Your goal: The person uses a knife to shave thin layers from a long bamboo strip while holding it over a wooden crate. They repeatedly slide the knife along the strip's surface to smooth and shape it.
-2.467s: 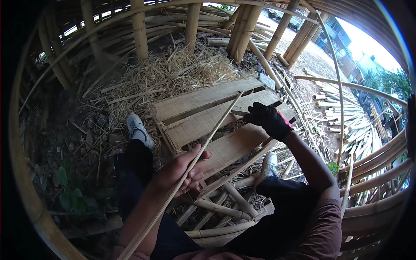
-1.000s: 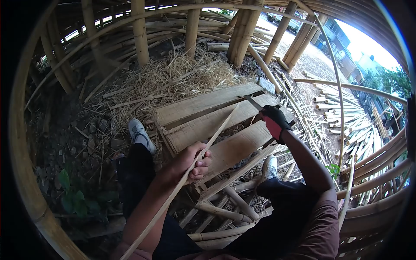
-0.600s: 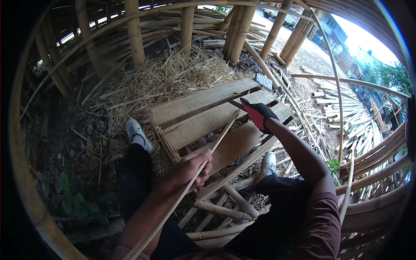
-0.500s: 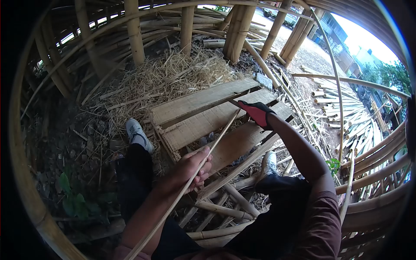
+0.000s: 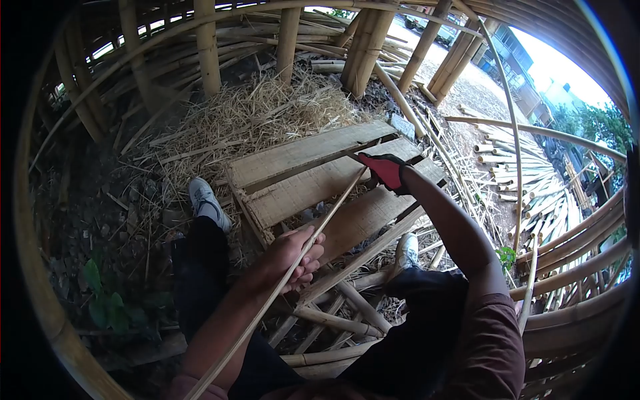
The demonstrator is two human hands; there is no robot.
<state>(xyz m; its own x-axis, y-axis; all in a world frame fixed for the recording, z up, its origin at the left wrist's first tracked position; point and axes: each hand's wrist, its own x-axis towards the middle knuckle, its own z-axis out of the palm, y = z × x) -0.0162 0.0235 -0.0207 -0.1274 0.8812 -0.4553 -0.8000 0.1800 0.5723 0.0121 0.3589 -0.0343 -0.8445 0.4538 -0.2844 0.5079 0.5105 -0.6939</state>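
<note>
A long, thin bamboo strip runs diagonally from beside my left forearm up to my right hand. My left hand, bare, is closed around the strip at its middle. My right hand wears a red and black glove and is closed at the strip's far end. A thin, flat, blade-like piece juts out to the left of the glove; its kind is not clear and the grip on it is partly hidden. Under both hands is a low slatted wooden bench with gaps between its planks.
Straw and shavings are heaped behind the bench. Bamboo posts stand beyond, with stacked poles around them. More cut bamboo poles lie at the right. My shoes are on either side of the bench, above crossed bamboo pieces.
The view has shifted slightly. The gloved right hand has moved a little to the left and turned along the strip's far end. My left hand keeps its hold.
</note>
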